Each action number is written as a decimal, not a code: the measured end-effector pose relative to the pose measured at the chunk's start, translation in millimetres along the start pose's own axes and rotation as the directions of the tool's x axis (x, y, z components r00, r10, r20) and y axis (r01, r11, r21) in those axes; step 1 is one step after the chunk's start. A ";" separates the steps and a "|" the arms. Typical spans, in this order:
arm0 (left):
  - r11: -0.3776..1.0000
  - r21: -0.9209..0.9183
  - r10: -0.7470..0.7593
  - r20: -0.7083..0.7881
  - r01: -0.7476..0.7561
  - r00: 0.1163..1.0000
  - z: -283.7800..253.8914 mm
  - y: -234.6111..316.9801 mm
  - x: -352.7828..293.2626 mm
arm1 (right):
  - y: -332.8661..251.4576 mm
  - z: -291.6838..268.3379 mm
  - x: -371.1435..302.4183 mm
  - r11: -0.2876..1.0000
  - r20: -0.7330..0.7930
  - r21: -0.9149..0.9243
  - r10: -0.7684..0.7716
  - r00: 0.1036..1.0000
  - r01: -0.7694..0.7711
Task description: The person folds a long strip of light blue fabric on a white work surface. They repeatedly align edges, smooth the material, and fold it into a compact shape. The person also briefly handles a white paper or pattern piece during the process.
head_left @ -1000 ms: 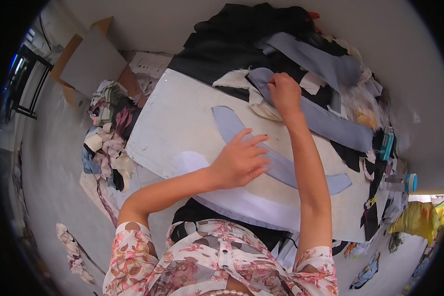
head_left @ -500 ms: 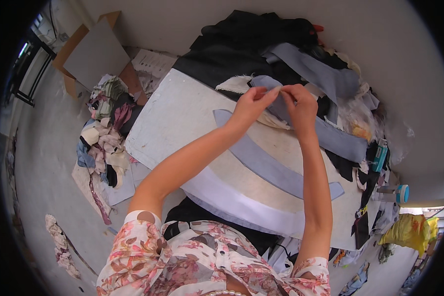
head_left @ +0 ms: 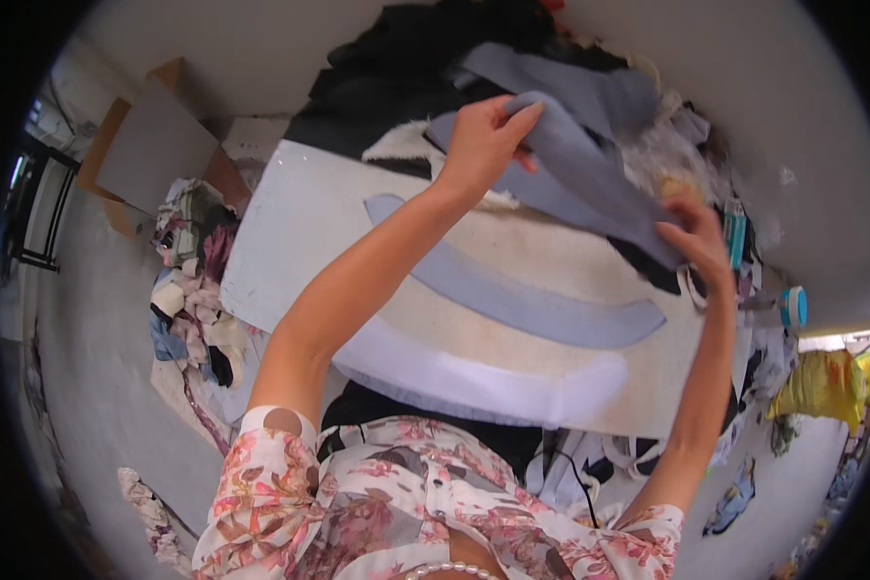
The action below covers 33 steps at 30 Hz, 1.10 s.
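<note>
A blue-grey fabric strip (head_left: pixel 590 169) is raised over the far side of the white work board (head_left: pixel 280 242). My left hand (head_left: pixel 488 140) pinches its upper left end between thumb and fingers. At the strip's lower right end, the fingers of my right hand (head_left: pixel 696 242) are closed on the edge, slightly blurred. Nearer to me, a curved blue-grey strip (head_left: pixel 512 295) lies flat on the board. Along the front edge rests a wide white curved piece (head_left: pixel 474 372). A frayed cream cloth (head_left: pixel 401 143) lies beyond, partly hidden behind my left hand.
Black fabric (head_left: pixel 387 92) is heaped at the back, with more blue-grey cloth (head_left: pixel 561 87) on it. A clear plastic bag (head_left: pixel 662 159) and a turquoise box (head_left: pixel 735 232) sit at the right. Cloth scraps (head_left: pixel 198 309) and a cardboard box (head_left: pixel 155 145) stand left; a yellow bag (head_left: pixel 812 387) is right.
My hands were together at the strip's far end. Now they are apart: my right hand has moved right and nearer to the other end, and the strip is lifted between them.
</note>
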<state>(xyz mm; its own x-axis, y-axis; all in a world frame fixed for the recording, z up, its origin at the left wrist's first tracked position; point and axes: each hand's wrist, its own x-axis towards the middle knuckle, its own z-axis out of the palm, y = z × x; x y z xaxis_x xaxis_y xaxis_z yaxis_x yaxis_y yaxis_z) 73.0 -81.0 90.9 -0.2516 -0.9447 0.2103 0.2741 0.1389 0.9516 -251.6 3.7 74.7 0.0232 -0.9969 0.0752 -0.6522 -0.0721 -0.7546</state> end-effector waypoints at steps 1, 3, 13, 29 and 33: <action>0.998 -0.057 -0.026 0.020 0.028 0.999 7.2 -1.1 -3.5 | 10.8 -22.5 -18.0 0.999 -0.008 0.010 0.052 0.999 -0.052; 0.987 -0.144 -0.054 0.075 0.065 0.996 15.5 -0.7 -12.2 | -19.5 -47.7 -57.5 0.996 -0.086 0.064 0.069 0.994 -0.063; 0.897 0.077 -0.431 -0.064 0.435 0.900 -104.5 -3.7 -143.2 | -71.7 82.6 -139.5 0.948 0.233 0.192 0.207 0.950 -0.254; 0.672 0.653 -0.165 -0.328 0.350 0.930 -156.8 -24.2 -97.7 | -82.0 161.8 -80.4 0.957 0.238 0.174 0.188 0.953 -0.232; 0.604 0.737 -0.074 -0.327 0.303 0.942 -161.3 -34.6 -93.0 | -82.4 164.4 -75.6 0.957 0.236 0.155 0.205 0.950 -0.245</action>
<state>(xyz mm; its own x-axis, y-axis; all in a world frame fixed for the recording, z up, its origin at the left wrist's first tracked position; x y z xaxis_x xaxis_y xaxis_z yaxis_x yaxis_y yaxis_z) 236.6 -45.9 2.2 0.0456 -0.9975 0.0543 -0.5945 0.0166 0.8039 -75.1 79.8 24.0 0.0670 -0.9692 -0.2368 -0.5123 0.1703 -0.8418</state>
